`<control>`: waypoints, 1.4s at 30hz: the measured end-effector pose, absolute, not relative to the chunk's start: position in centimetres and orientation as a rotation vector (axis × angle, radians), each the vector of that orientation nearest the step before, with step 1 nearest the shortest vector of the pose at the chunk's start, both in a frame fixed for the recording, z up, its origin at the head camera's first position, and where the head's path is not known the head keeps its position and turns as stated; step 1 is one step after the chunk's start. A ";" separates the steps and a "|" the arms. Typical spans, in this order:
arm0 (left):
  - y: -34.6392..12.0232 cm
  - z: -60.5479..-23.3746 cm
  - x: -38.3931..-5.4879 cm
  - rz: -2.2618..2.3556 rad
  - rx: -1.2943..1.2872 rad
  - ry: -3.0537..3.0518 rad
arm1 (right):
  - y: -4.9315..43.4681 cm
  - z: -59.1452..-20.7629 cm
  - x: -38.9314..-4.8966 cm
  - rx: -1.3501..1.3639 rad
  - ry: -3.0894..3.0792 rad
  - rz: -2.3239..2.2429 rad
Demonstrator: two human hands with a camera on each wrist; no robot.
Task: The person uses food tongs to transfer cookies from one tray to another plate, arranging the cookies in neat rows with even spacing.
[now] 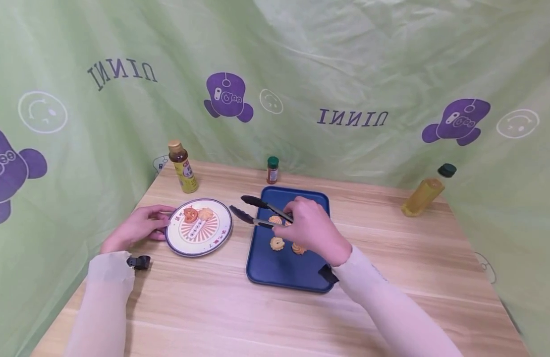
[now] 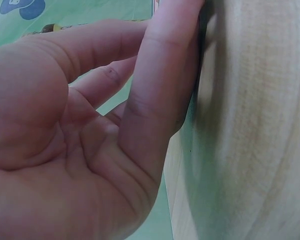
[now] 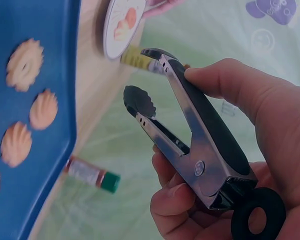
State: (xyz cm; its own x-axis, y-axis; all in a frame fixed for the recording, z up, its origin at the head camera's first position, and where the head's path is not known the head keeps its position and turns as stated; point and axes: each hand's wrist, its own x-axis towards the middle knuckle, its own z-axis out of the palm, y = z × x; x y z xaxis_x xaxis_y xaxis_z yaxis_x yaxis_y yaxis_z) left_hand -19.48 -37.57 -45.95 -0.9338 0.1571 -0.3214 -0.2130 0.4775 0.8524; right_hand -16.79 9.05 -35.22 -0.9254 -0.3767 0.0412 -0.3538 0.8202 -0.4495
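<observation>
My right hand (image 1: 308,223) grips a pair of black-and-steel tongs (image 3: 200,135). In the right wrist view the tongs' tips stand spread with nothing between them. In the head view they point left, over the gap between the blue tray (image 1: 275,272) and the plate (image 1: 212,243). Several swirl and ring cookies (image 1: 277,243) lie on the tray, some hidden by my right hand. On the round, blue-rimmed plate lie two cookies, one browner (image 1: 191,214) and one paler (image 1: 206,213). At the plate's left rim, my left hand (image 1: 138,225) holds the edge with thumb and fingers.
A yellow-labelled sauce bottle (image 1: 184,168) stands behind the plate. Behind the tray is a small green-capped spice jar (image 1: 272,171). An oil bottle (image 1: 424,196) with a dark cap stands at the right back. Green printed cloth (image 1: 346,64) hangs around the wooden table (image 1: 203,307).
</observation>
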 end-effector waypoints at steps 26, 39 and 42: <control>-37.5 -46.1 -19.6 1.479 -0.050 2.347 | 15.3 -37.8 -16.3 -0.595 3.035 -0.487; -37.5 -46.0 -19.5 1.447 -0.054 2.365 | 15.6 -38.1 -16.2 -0.561 3.031 -0.484; -37.5 -46.0 -19.6 1.439 -0.056 2.367 | 15.6 -38.2 -16.3 -0.564 3.027 -0.484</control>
State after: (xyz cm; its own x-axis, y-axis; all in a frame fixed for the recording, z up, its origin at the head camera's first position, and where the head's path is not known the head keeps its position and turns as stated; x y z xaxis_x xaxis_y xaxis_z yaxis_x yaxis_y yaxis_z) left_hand -19.56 -37.55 -46.01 -0.9313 0.1547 -0.3299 -0.2217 0.4781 0.8499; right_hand -16.33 15.64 -38.16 -0.9342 -0.3553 0.0319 -0.3475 0.8862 -0.3064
